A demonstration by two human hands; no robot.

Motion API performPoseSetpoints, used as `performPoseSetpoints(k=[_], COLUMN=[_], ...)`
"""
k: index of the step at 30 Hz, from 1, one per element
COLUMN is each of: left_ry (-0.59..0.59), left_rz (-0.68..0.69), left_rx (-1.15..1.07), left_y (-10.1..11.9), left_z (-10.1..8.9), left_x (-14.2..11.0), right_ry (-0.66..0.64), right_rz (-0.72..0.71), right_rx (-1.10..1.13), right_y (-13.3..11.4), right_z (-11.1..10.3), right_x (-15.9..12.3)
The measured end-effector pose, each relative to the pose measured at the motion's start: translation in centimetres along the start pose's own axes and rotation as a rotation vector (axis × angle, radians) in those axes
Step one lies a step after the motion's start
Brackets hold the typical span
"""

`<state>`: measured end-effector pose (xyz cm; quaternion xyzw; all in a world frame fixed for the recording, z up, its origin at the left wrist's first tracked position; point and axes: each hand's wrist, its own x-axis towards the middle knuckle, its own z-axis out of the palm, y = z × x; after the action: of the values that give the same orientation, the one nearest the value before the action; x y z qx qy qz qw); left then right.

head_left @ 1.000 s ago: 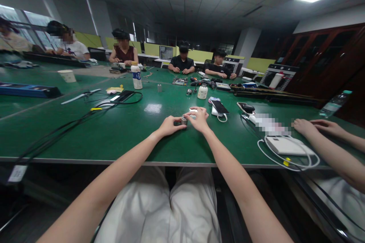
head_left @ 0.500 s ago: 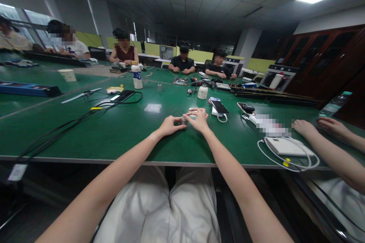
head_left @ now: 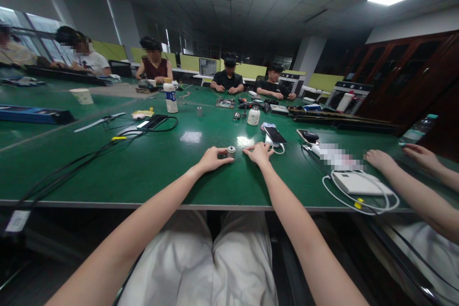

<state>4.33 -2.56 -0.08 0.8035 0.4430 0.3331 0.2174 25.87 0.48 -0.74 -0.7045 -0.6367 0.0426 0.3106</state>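
Note:
On the green table in front of me stands a small silver metal cylinder (head_left: 231,153) with a dark spot in its top. My left hand (head_left: 214,158) grips it from the left, thumb and fingers against its side. Just to the right, apart from the cylinder, is my right hand (head_left: 259,153). Its thumb and index fingertip come together in a pinch low over the table. Whatever they hold, if anything, is too small to make out.
A phone (head_left: 275,135) with a white cable and a white bottle (head_left: 253,116) are beyond my right hand. Another cylinder (head_left: 199,111) stands farther back. Cables (head_left: 91,153) run along the left. A co-worker's hand (head_left: 382,158) rests at right near a white box (head_left: 358,183).
My right hand has moved right, off the cylinder, and its top now shows. The left hand still holds the cylinder in about the same place.

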Motion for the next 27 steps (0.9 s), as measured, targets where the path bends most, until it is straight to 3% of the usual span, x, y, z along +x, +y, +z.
performPoseSetpoints(k=[8,12,16,27], left_ry=[0.004,0.009,0.009,-0.005], left_rz=[0.006,0.023,0.029,0.030], left_rx=[-0.006,-0.017,-0.031,-0.027], left_y=[0.1,-0.2,-0.3,-0.2], left_z=[0.0,0.1,0.2,0.1], left_x=[0.0,0.0,0.0,0.0], right_ry=[0.066,0.101,0.066,0.086], right_rz=[-0.013,-0.209,-0.365,-0.385], right_rx=[0.147,0.303,0.286,0.277], right_y=[0.0,-1.6,-3.1,-3.4], right_z=[0.2,-0.5,-0.9,-0.9], right_x=[0.5,-0.2,-1.5,-1.9])
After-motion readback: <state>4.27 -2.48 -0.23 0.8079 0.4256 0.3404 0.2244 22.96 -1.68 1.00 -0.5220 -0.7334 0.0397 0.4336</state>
